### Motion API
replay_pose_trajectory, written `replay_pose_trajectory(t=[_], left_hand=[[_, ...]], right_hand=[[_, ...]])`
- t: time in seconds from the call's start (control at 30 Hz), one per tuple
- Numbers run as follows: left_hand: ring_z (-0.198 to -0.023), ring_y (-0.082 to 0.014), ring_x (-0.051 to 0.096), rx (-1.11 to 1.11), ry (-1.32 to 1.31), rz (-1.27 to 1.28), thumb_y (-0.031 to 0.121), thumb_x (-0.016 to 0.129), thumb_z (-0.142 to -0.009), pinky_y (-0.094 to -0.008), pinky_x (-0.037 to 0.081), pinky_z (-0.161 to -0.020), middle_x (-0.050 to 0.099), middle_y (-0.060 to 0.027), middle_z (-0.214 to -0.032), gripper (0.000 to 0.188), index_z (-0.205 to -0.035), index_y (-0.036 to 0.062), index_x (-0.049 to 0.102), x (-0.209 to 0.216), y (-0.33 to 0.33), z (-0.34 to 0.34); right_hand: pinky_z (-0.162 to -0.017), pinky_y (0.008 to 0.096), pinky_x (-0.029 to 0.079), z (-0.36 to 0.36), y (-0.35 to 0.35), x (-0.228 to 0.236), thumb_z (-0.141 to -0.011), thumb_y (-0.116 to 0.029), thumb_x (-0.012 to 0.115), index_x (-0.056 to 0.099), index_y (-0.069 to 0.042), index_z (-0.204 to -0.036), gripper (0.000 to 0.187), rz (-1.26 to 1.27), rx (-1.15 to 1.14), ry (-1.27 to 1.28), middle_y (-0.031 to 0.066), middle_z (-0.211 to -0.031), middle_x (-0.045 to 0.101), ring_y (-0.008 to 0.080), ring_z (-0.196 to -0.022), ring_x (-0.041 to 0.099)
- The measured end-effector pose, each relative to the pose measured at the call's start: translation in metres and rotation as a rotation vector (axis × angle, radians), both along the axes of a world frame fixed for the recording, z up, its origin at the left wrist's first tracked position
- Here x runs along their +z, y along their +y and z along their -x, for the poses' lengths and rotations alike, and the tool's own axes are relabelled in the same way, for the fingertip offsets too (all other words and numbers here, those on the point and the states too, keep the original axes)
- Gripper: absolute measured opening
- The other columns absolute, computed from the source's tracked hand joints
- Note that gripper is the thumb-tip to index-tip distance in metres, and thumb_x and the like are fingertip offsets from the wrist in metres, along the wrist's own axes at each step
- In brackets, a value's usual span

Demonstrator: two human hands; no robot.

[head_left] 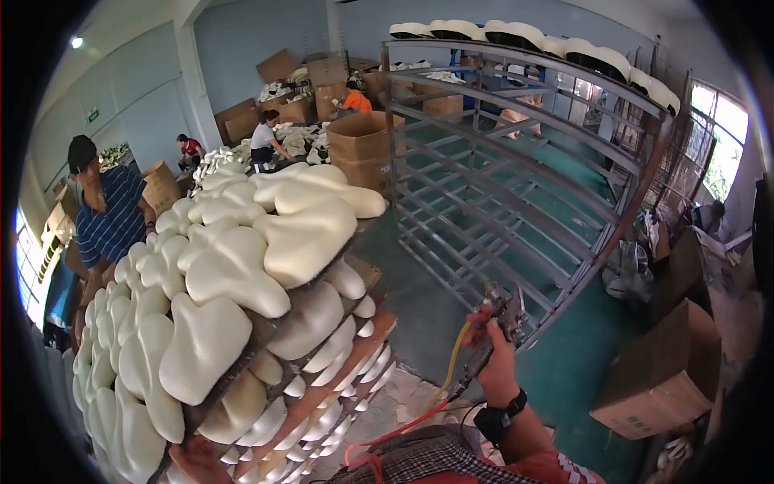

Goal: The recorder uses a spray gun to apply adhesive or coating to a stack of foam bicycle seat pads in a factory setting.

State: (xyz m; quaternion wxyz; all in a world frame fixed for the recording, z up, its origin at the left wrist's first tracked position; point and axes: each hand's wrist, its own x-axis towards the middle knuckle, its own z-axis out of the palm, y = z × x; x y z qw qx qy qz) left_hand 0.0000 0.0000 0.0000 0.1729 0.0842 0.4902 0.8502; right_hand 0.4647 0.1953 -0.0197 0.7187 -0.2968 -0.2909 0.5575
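My right hand [493,347] is raised right of centre, its fingers wrapped round a metal spray gun [508,310]. From the gun, a yellow hose [456,355] and a red hose [403,427] trail down toward my body. At the lower left, my left hand [197,461] is by the near corner of a large stack of cream, saddle-shaped foam pads [205,347]. Its fingers are mostly hidden by the pads and the dark board edge there, so their grip is unclear. The top layer of pads lies close together, with more layers on boards [322,395] below.
A tall metal rack [516,202] stands ahead, with dark-bottomed cream pads [516,34] on top. A cardboard box [665,371] lies at right. Beyond the stack at left stands a person in a striped shirt [113,210]. Other people and cardboard boxes [367,145] are farther back.
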Motion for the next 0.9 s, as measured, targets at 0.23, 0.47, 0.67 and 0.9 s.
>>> replay_pose_trajectory(t=[0.23,0.47,0.67,0.9], left_hand=[[-0.063,-0.0110,0.050,-0.067,0.007,0.035,0.040,0.055,-0.087,-0.0235,0.038,-0.059,0.058,-0.0019,-0.074,0.030,-0.095,0.0111,0.053,0.024,0.046,-0.091],[-0.069,-0.0138,0.056,-0.066,0.020,-0.027,0.041,0.051,-0.090,-0.0253,0.040,-0.063,0.065,-0.0060,-0.084,0.031,-0.099,0.0114,0.053,0.019,0.085,-0.124],[-0.069,-0.0149,0.057,-0.091,0.032,-0.037,0.038,0.050,-0.091,-0.0249,0.041,-0.062,0.065,-0.0073,-0.084,0.029,-0.097,0.0096,0.053,0.016,0.125,-0.149],[-0.063,-0.0164,0.057,-0.157,0.096,-0.045,0.034,0.048,-0.091,-0.0266,0.042,-0.059,0.065,-0.0103,-0.079,0.030,-0.095,0.0045,0.053,0.055,0.164,-0.174]], right_hand=[[-0.063,0.0302,0.049,-0.084,0.000,-0.026,-0.093,-0.023,0.054,0.054,-0.009,-0.115,0.026,0.088,-0.148,0.043,0.0079,-0.099,0.062,0.0159,-0.070,0.057],[-0.061,0.0295,0.050,-0.151,0.001,-0.058,-0.092,-0.023,0.056,0.054,-0.008,-0.114,0.026,0.186,-0.187,0.051,0.0083,-0.097,0.061,0.0152,-0.067,0.057],[-0.060,0.0288,0.050,-0.188,0.005,-0.075,-0.093,-0.023,0.055,0.053,-0.008,-0.114,0.026,0.233,-0.248,0.050,0.0081,-0.095,0.061,0.0153,-0.068,0.057],[-0.060,0.0293,0.050,-0.196,0.013,-0.083,-0.093,-0.023,0.055,0.052,-0.007,-0.115,0.027,0.229,-0.260,0.067,0.0081,-0.096,0.061,0.0150,-0.067,0.058]])
